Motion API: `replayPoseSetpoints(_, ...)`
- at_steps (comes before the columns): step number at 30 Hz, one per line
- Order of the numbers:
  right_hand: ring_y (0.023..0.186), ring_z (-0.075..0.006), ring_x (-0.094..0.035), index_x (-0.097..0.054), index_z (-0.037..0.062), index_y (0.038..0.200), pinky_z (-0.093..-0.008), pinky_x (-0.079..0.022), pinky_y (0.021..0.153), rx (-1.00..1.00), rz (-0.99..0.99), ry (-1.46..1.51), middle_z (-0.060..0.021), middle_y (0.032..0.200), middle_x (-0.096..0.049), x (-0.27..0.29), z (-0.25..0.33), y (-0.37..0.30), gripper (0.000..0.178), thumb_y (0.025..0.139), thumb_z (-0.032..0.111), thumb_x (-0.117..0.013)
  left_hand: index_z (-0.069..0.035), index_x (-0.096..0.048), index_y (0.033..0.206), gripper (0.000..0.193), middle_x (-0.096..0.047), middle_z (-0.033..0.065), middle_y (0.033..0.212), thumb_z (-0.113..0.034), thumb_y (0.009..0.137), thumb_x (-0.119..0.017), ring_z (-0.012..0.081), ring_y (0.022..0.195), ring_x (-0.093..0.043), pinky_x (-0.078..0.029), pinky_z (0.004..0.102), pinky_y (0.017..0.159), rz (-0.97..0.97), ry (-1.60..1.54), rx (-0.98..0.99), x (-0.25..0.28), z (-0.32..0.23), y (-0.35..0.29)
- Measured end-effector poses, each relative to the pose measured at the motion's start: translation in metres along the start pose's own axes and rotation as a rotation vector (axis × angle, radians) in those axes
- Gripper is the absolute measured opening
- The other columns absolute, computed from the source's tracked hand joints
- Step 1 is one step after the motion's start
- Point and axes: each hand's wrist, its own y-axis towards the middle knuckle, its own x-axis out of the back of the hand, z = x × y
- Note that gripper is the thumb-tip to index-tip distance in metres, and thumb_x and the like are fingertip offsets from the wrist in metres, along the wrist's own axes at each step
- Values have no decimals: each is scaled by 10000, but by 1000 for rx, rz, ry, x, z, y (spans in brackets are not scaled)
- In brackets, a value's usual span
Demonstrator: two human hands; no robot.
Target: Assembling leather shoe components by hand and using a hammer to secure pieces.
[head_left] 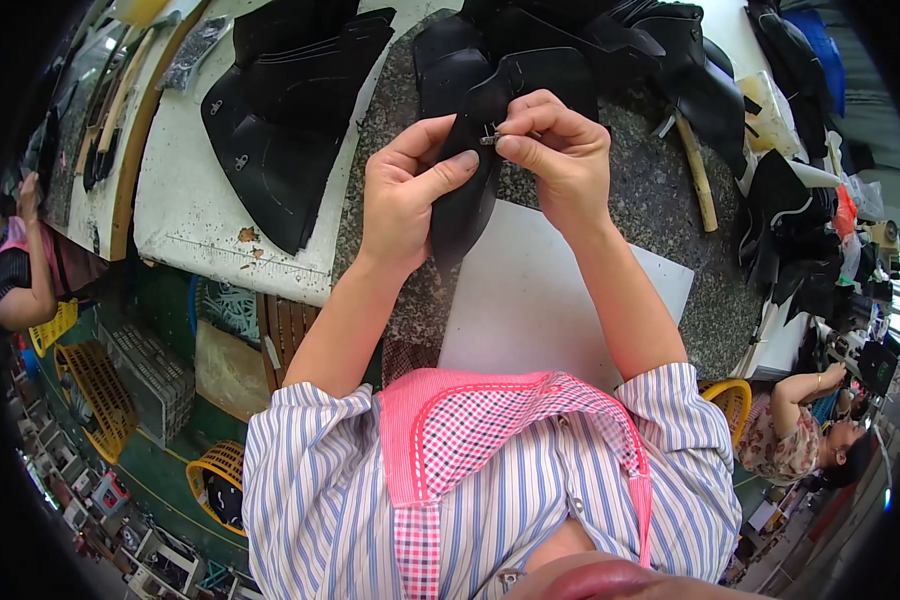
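Over the stone-topped bench, my left hand (402, 190) grips a black leather piece (463, 220), its thumb flat on the near face and its fingers behind. My right hand (568, 150) is closed in a pinch at a small silver metal buckle (488, 139), which sits against the leather between both hands. Part of the buckle is hidden by the right thumb and fingertips. The leather's lower end hangs down over the corner of a white board (560, 290).
Stacked black leather pieces (285, 125) with metal fittings lie at the left; more leather (560, 70) is piled beyond my hands. A wooden-handled hammer (697, 175) lies to the right. Yellow baskets (100, 400) stand on the floor. Other people work at far left and far right.
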Motion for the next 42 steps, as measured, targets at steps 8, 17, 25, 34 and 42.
replayPoseSetpoints(8,701,-88,-526,-600,-5,717,-186,-437,618,-60,20,-20,-33,780,-529,3,5,-1,98,656,-18,-674,13,-569,965,263,-599,38,832,10,710,-635,64,738,-545,-438,177,668,17,158,-129,-7,0,-4)
replayPoseSetpoints(17,789,-226,-546,-589,43,705,-330,-383,804,487,207,-910,-60,835,-593,15,45,14,251,501,80,-729,-9,-600,772,168,-597,66,714,83,632,-611,120,598,-561,-447,218,508,113,723,-637,-14,5,-9)
replayPoseSetpoints(25,690,-154,-595,-567,-24,670,-232,-474,613,174,125,-401,-113,744,-621,3,35,-17,190,524,-131,-625,-18,-571,739,200,-555,103,710,81,567,-597,196,585,-565,-478,248,498,17,1121,-1339,-11,2,-2)
replayPoseSetpoints(34,592,-204,-558,-509,-3,618,-267,-442,517,535,446,-708,-125,695,-591,9,57,-5,198,476,-71,-628,17,-546,755,222,-582,100,779,184,611,-519,146,705,-578,-468,220,632,236,425,-498,-10,4,-3)
replayPoseSetpoints(42,662,-183,-518,-426,30,626,-251,-409,579,329,451,-701,-96,769,-544,0,58,6,233,534,-61,-620,4,-567,739,182,-550,53,709,134,612,-577,118,653,-544,-439,221,568,162,502,-521,-8,3,-2)
